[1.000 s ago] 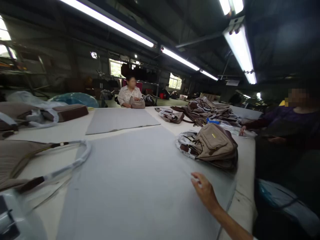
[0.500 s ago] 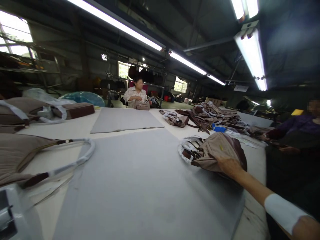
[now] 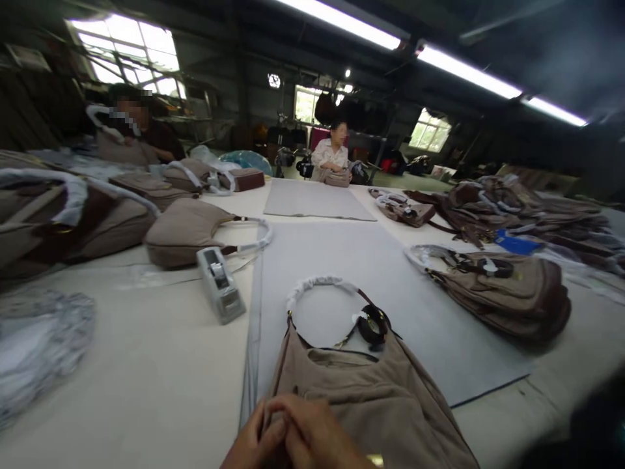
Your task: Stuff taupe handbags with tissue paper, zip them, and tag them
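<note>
"Handbag [image 3: 378, 404] first: where is it?"

"It's the light brown one to the right of the gray tape dispenser [image 3: 221, 286] and nearer to us. It lies over the gray sheet [image 3: 317, 251] on the tabletop [image 3: 161, 365]."

"What about the hands?"

"The left hand [image 3: 256, 436] and right hand [image 3: 315, 430] are together, fingers bent, at the bag's edge on the dispenser side. I can't tell if they pinch the cloth, because they hide that spot."

"Is it heavy?"

"I'd guess it's light. The cloth looks soft and floppy, so it should bend easily and not slip much."

"Can I grab the handle [image 3: 322, 281]?"

"I wouldn't. Its white wrap may be slippery and could tear. Hold the cloth low on both sides, so the bag won't sag. Mind the dark coil [image 3: 374, 326] inside the loop too; it could swing."
</note>
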The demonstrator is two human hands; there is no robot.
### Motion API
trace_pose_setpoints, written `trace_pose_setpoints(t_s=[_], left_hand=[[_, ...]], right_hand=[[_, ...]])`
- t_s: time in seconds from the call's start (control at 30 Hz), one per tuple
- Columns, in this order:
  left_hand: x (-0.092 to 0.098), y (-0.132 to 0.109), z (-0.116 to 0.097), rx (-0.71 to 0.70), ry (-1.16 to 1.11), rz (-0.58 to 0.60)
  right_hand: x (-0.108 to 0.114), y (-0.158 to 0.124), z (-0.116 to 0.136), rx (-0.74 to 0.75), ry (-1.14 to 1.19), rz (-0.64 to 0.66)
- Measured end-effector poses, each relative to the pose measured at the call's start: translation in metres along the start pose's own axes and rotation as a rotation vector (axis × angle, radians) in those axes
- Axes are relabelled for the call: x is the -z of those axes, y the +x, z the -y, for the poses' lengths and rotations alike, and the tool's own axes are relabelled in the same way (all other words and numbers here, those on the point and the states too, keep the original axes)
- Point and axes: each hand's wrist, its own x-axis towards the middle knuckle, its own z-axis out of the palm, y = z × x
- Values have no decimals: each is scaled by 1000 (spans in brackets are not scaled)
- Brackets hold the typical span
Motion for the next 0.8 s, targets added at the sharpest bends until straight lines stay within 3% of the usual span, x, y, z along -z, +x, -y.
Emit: trace_pose_setpoints(t_s=[0.07, 0.13, 0.2, 0.23, 0.3, 0.33, 0.4, 0.43, 0.5, 0.53, 0.57, 0.63, 0.7, 0.73, 0.8], left_hand=[[12, -8, 13, 166, -161, 11], [24, -17, 21, 247, -275, 42], [39, -24, 23, 233, -272, 60], [50, -27, 22, 218, -249, 54], [83, -28, 17, 209, -164, 27], [104, -29, 13, 205, -88, -4], [149, -30, 3, 210, 175, -105], [168, -31, -3, 154, 394, -221], [189, -36, -18, -74, 810, -438], [189, -39, -26, -201, 960, -450], [183, -41, -31, -300, 1062, -389], [158, -43, -37, -422, 1161, -87], [132, -43, -36, -402, 1219, 197], [123, -43, -34, -385, 1234, 298], [115, -45, -29, -400, 1249, 391]], right_hand=[[15, -9, -10, 102, -87, -210], [48, -21, -47, 28, -304, -594], [80, -33, -93, -202, -503, -900], [90, -41, -112, -358, -502, -916], [88, -56, -136, -519, -311, -688], [76, -64, -140, -510, -208, -542], [33, -78, -134, -423, -17, -348], [9, -84, -127, -371, 76, -268], [-30, -91, -115, -302, 184, -183], [-42, -91, -112, -262, 165, -186], [-48, -89, -112, -206, 90, -241], [-46, -76, -120, -24, -162, -410], [-34, -58, -129, 206, -376, -509], [-28, -49, -132, 299, -448, -496], [-19, -33, -134, 410, -533, -424]])
